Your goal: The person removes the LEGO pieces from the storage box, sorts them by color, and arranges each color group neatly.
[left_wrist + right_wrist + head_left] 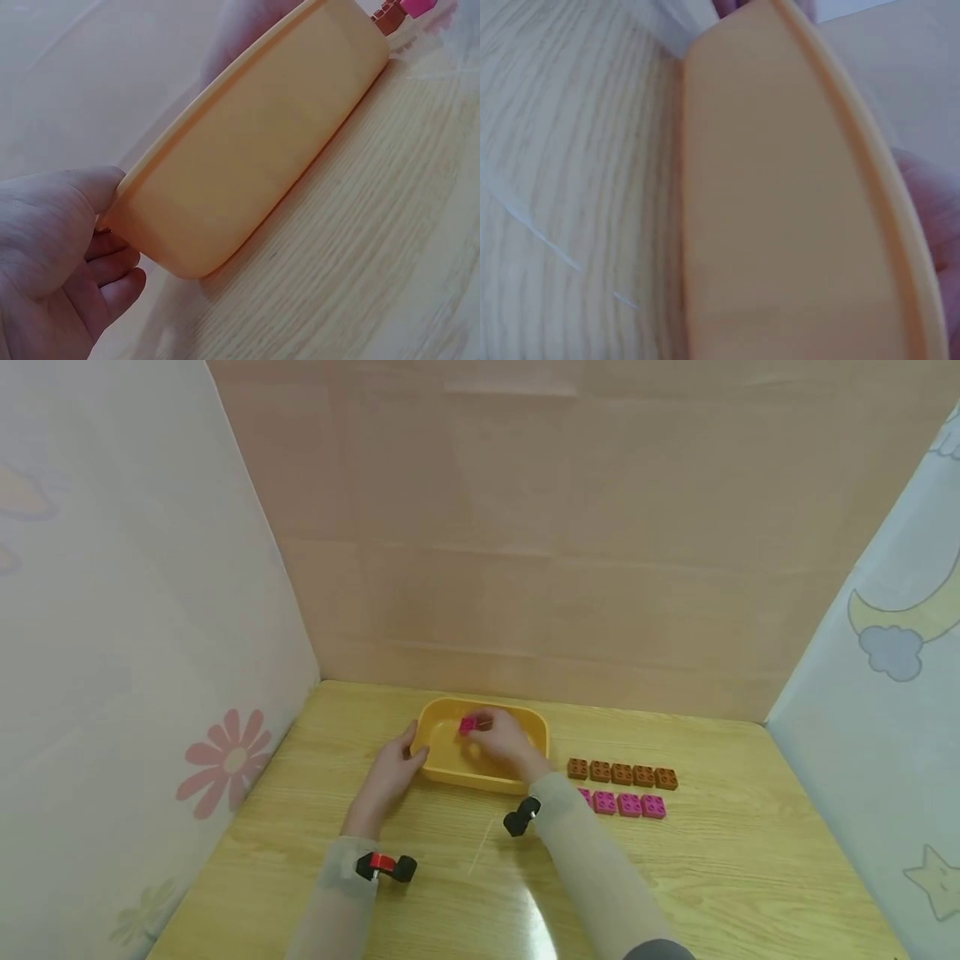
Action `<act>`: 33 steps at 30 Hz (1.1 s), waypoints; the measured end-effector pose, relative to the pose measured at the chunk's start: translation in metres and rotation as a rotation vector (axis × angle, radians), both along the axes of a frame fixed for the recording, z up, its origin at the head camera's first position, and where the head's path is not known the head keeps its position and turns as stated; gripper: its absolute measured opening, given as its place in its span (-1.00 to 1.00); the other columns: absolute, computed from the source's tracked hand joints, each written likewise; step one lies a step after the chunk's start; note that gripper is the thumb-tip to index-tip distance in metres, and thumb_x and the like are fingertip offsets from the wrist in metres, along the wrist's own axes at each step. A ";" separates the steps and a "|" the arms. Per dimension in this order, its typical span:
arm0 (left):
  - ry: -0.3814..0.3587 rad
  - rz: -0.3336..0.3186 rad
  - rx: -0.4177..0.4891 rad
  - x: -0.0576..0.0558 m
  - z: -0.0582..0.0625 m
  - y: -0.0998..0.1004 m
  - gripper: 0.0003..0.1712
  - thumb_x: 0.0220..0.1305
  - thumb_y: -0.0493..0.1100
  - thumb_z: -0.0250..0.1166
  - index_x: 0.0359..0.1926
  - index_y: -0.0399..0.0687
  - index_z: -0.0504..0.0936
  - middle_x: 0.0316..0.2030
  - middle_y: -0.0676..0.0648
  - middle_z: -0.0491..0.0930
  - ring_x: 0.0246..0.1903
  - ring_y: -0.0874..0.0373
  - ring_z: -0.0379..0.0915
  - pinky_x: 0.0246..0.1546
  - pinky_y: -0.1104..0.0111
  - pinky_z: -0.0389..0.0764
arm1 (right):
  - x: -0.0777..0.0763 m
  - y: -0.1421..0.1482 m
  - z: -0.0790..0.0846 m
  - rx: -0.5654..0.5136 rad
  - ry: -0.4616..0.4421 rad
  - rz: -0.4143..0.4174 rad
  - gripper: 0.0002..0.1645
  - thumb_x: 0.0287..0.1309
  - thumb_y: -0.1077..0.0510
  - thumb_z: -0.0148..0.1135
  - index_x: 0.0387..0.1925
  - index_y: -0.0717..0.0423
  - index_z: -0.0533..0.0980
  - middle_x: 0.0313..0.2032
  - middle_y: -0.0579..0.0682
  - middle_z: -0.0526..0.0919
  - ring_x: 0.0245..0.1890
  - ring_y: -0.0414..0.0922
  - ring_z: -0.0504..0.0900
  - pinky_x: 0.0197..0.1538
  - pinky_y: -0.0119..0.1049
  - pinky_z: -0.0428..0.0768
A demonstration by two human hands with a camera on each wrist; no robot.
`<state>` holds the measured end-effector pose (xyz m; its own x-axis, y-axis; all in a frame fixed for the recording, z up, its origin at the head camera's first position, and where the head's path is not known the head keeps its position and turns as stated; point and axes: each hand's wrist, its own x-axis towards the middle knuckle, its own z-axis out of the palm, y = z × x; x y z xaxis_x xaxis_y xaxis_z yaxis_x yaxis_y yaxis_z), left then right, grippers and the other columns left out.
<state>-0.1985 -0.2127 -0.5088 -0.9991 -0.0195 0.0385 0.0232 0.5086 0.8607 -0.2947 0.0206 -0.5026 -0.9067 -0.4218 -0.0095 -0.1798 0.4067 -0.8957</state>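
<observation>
A yellow plastic basin [474,780] sits toward the back of the wooden table. At its left end my left hand [392,768] grips the rim. In the left wrist view the thumb of this left hand [52,247] lies on the rim, the fingers below it along the outer wall. Inside the basin, my right hand [502,737] pinches a pink building block [467,725] above the floor of the basin. The right wrist view has the basin wall [780,180] close up, with a blurred part of the right hand [934,202] behind the rim.
Right of the basin, several brown blocks [622,774] form a row. In front of them runs a row of several pink blocks [629,805], its left end partly behind my right sleeve [592,860]. Cloth-covered walls [562,543] stand behind and at both sides.
</observation>
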 end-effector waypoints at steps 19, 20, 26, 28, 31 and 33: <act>0.008 -0.006 0.075 0.000 -0.003 -0.001 -0.20 0.64 -0.08 0.22 0.68 -0.23 0.10 0.65 -0.23 0.08 0.61 -0.18 0.03 0.59 0.00 0.17 | 0.020 0.055 0.033 -0.221 -0.048 -0.001 -0.38 0.39 0.19 0.43 0.40 0.25 0.51 0.21 0.21 0.60 0.22 0.19 0.66 0.29 0.00 0.67; 0.008 -0.006 0.079 0.000 -0.003 -0.001 -0.20 0.63 -0.09 0.22 0.68 -0.23 0.10 0.65 -0.23 0.08 0.61 -0.18 0.02 0.59 0.00 0.16 | 0.021 0.059 0.033 -0.223 -0.046 0.000 -0.36 0.39 0.18 0.44 0.41 0.25 0.50 0.21 0.19 0.60 0.21 0.16 0.66 0.29 -0.01 0.67; 0.003 -0.009 0.081 0.000 -0.002 0.000 -0.20 0.64 -0.07 0.22 0.68 -0.24 0.11 0.65 -0.23 0.08 0.61 -0.14 0.03 0.59 0.01 0.18 | 0.030 0.087 0.033 -0.222 -0.027 0.003 -0.36 0.37 0.12 0.48 0.39 0.16 0.50 0.26 0.13 0.60 0.21 0.11 0.65 0.28 -0.03 0.67; 0.002 -0.010 0.079 0.000 -0.003 -0.001 -0.20 0.64 -0.06 0.21 0.68 -0.24 0.11 0.65 -0.22 0.08 0.61 -0.14 0.03 0.58 0.02 0.19 | 0.033 0.097 0.032 -0.218 -0.010 0.009 -0.38 0.37 0.11 0.49 0.37 0.14 0.52 0.26 0.13 0.61 0.22 0.13 0.64 0.26 -0.04 0.68; 0.002 -0.012 0.079 0.001 -0.003 -0.001 -0.20 0.65 -0.07 0.20 0.68 -0.24 0.09 0.65 -0.22 0.07 0.61 -0.15 0.03 0.58 0.01 0.19 | 0.039 0.114 0.031 -0.195 0.020 0.015 -0.36 0.36 0.08 0.50 0.39 0.14 0.53 0.25 0.12 0.65 0.21 0.11 0.64 0.22 -0.11 0.69; 0.000 -0.013 0.080 0.001 -0.003 -0.001 -0.19 0.65 -0.06 0.20 0.68 -0.23 0.09 0.66 -0.22 0.07 0.61 -0.15 0.02 0.58 0.01 0.19 | 0.042 0.127 0.030 -0.171 0.036 0.009 -0.35 0.39 0.04 0.48 0.42 0.11 0.53 0.26 0.09 0.65 0.23 0.11 0.63 0.22 -0.10 0.68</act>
